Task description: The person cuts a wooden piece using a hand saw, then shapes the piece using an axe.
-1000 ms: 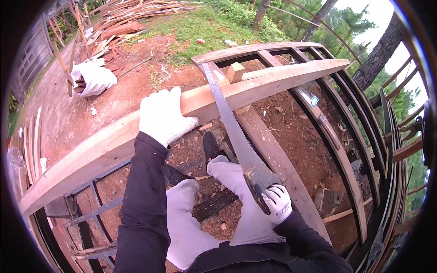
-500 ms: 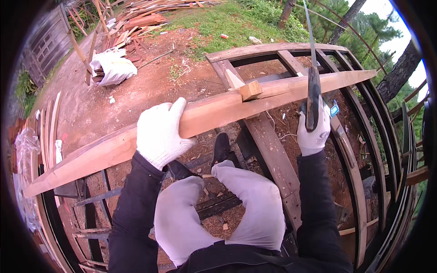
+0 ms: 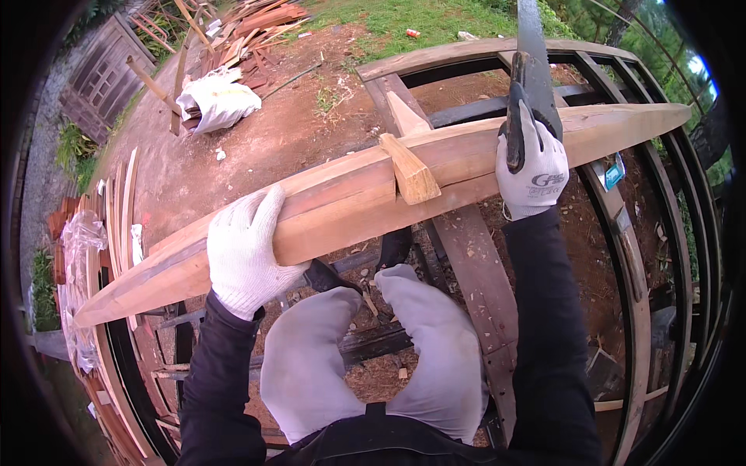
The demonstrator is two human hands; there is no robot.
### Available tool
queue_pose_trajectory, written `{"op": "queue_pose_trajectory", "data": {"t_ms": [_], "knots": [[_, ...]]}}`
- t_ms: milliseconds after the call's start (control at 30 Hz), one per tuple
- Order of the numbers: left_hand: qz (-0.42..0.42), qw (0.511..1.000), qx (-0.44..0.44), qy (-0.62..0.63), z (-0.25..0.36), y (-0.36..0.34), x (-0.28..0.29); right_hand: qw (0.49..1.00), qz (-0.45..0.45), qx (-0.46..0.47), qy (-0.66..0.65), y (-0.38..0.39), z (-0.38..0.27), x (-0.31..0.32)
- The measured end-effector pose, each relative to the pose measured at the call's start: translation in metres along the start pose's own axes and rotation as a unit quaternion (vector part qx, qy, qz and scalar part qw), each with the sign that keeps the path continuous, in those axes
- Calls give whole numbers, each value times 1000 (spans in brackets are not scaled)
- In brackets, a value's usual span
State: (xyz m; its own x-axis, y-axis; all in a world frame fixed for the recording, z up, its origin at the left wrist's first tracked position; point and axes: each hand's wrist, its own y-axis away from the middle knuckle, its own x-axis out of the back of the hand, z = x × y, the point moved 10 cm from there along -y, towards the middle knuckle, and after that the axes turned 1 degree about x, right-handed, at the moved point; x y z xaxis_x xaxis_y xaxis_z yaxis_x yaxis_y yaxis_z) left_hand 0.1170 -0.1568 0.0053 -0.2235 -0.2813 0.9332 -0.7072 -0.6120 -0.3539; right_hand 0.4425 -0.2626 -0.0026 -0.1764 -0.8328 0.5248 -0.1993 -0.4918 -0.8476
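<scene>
My left hand (image 3: 245,252), in a white knit glove, grips a long pale timber beam (image 3: 330,221) lying crosswise over a wooden frame (image 3: 478,283). My right hand (image 3: 532,171), gloved in white and black, is closed on the dark handle of a handsaw (image 3: 532,43) over the beam's right part; the blade points away from me and runs out of view at the top. A short wood block (image 3: 410,172) sits tilted in the middle of the beam, between my hands, hanging over its near face. A thin pale wedge (image 3: 404,109) lies just behind the beam.
Dark-edged slats (image 3: 676,233) continue the frame at right. Plank piles lie at far top (image 3: 256,23) and along the left (image 3: 120,225), some under clear plastic (image 3: 81,279). A white sack (image 3: 217,101) lies on the dirt, near a weathered door (image 3: 101,81). My legs are below the beam.
The saw has left the cut across the beam and risen to the right with my right hand. The block has tipped toward me, and the beam looks rolled slightly, showing more of its top.
</scene>
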Motion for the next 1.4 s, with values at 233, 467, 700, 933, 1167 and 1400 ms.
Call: {"op": "queue_pose_trajectory", "data": {"t_ms": [233,467,700,933,1167,1400], "knots": [[1,1000,-13,-17,10,0,1,999,31,5,-1,8,5,6],[-43,999,-7,32,-9,-21,-4,1000,-14,-4,-6,-20,6,-14],[-4,999,-23,35,2,-11,4,999,29,5,-16,-3,5,2],[17,999,-24,42,-1,-5,9,999,34,-2,-26,3,4,2],[4,999,-15,29,-2,-6,8,999,43,7,-1,1,2,3],[-19,999,-16,35,0,-9,7,1000,19,-2,-11,-4,4,-4]]}}
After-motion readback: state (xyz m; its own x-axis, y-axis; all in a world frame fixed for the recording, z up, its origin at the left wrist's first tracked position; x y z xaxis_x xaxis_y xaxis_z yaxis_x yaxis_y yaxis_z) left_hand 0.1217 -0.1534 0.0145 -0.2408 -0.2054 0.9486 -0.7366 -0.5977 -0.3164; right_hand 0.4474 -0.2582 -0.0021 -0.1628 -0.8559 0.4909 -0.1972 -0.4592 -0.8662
